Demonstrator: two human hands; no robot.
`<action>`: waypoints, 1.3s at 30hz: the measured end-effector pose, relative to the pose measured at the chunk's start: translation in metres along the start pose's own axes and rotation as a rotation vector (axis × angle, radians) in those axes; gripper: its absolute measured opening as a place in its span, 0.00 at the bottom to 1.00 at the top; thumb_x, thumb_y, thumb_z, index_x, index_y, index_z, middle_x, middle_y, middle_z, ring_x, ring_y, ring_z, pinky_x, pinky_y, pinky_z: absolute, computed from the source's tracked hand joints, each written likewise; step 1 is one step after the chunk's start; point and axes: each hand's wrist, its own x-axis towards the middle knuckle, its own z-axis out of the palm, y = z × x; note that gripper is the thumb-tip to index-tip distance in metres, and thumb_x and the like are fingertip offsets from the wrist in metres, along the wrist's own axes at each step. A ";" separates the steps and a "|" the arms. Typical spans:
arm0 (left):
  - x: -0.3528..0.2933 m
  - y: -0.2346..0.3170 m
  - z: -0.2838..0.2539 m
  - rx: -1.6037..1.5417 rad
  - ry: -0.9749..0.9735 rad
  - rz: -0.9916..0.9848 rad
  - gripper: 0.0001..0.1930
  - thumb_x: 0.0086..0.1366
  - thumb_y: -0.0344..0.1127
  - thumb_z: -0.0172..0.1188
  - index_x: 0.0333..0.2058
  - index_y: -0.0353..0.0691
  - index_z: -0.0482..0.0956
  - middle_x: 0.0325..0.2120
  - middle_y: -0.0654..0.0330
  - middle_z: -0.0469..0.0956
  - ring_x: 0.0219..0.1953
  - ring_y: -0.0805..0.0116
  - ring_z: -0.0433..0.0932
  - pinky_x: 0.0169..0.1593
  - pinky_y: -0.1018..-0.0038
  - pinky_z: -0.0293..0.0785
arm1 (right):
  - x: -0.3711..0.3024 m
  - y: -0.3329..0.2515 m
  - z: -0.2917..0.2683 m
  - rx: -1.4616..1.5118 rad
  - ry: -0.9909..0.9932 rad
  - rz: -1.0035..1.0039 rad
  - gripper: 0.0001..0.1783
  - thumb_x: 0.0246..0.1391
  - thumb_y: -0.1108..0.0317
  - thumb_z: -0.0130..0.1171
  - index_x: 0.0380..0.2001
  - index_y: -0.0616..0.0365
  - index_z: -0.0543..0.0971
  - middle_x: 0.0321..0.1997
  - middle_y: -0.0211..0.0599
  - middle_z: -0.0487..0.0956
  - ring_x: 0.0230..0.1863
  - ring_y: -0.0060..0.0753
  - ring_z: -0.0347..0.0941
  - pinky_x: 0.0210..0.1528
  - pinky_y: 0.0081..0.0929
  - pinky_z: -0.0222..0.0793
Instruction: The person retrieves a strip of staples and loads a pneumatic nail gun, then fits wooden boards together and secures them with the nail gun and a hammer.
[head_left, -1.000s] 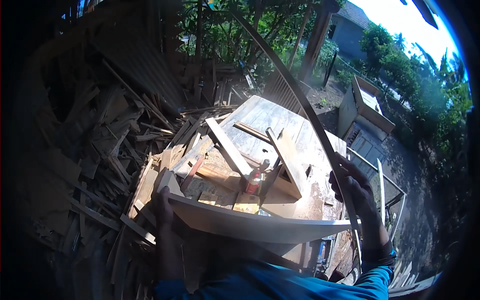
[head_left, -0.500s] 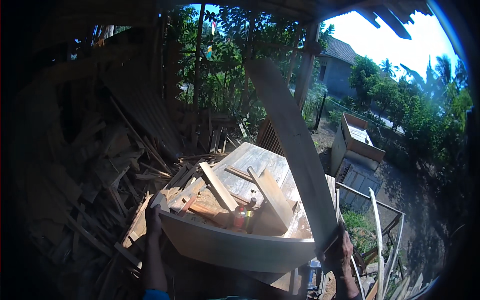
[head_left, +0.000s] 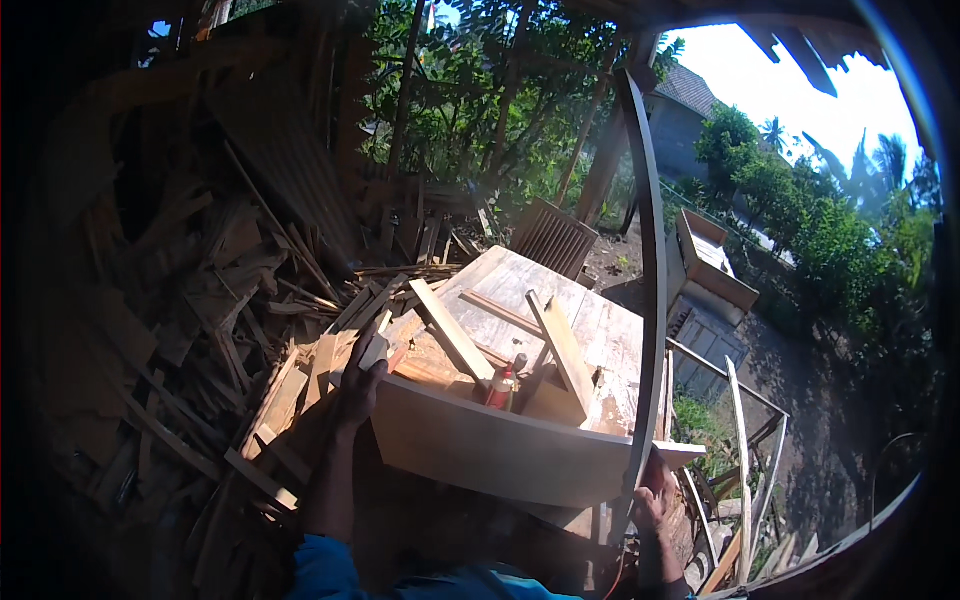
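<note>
A wide pale wooden board [head_left: 490,450] lies across in front of me, its broad face toward me. My left hand [head_left: 358,388] is closed around its left end, where a short wood piece [head_left: 373,352] sticks up. Near the board's right end, a long wooden plank [head_left: 652,250] rises steeply, seen almost edge-on. My right hand [head_left: 655,497] grips the low part of this plank where it meets the board; whether the two are fastened cannot be seen. Behind the board stands a small red bottle [head_left: 502,388].
A worn wooden worktable [head_left: 625,335] carries loose boards [head_left: 565,350] and strips. Scrap wood [head_left: 210,330] is heaped at left. A slatted panel [head_left: 553,238] stands behind the table. Outside at right are a wooden cabinet [head_left: 712,262] and a thin timber frame [head_left: 745,450].
The tall plank has turned from showing its broad face to nearly edge-on, its top swinging right. Both hands and the crosswise board sit farther right in view, and my left hand is higher.
</note>
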 end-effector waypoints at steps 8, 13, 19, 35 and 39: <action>-0.010 0.010 0.012 -0.061 -0.012 -0.001 0.29 0.66 0.34 0.50 0.64 0.36 0.59 0.53 0.54 0.70 0.54 0.66 0.70 0.56 0.73 0.65 | 0.016 -0.061 0.025 0.176 0.119 -0.038 0.29 0.55 0.65 0.62 0.59 0.61 0.68 0.42 0.35 0.76 0.40 0.20 0.72 0.45 0.18 0.69; -0.034 0.035 0.005 0.011 0.011 -0.030 0.29 0.65 0.33 0.51 0.64 0.34 0.59 0.59 0.50 0.66 0.62 0.59 0.65 0.62 0.66 0.61 | 0.029 -0.089 0.065 0.607 0.328 0.027 0.29 0.58 0.69 0.56 0.60 0.66 0.64 0.47 0.43 0.77 0.46 0.34 0.75 0.46 0.32 0.74; -0.038 0.051 0.049 0.170 -0.010 0.046 0.31 0.63 0.36 0.54 0.64 0.34 0.58 0.61 0.48 0.62 0.65 0.56 0.58 0.66 0.62 0.53 | 0.054 -0.055 0.114 0.244 0.486 0.124 0.18 0.55 0.70 0.56 0.49 0.62 0.75 0.40 0.40 0.78 0.38 0.35 0.77 0.36 0.31 0.76; -0.038 0.017 0.039 -0.119 -0.127 0.183 0.63 0.36 0.67 0.74 0.64 0.32 0.57 0.59 0.44 0.57 0.63 0.47 0.61 0.64 0.53 0.57 | 0.008 -0.028 0.104 -0.014 0.679 0.457 0.27 0.64 0.57 0.49 0.60 0.62 0.67 0.58 0.44 0.70 0.62 0.43 0.64 0.65 0.47 0.58; 0.011 0.005 0.012 -0.422 -0.302 -0.706 0.22 0.59 0.40 0.64 0.49 0.39 0.69 0.40 0.62 0.73 0.47 0.69 0.75 0.52 0.70 0.72 | -0.008 -0.041 0.131 0.438 0.560 0.510 0.28 0.65 0.53 0.45 0.61 0.62 0.64 0.59 0.48 0.69 0.63 0.46 0.64 0.64 0.52 0.59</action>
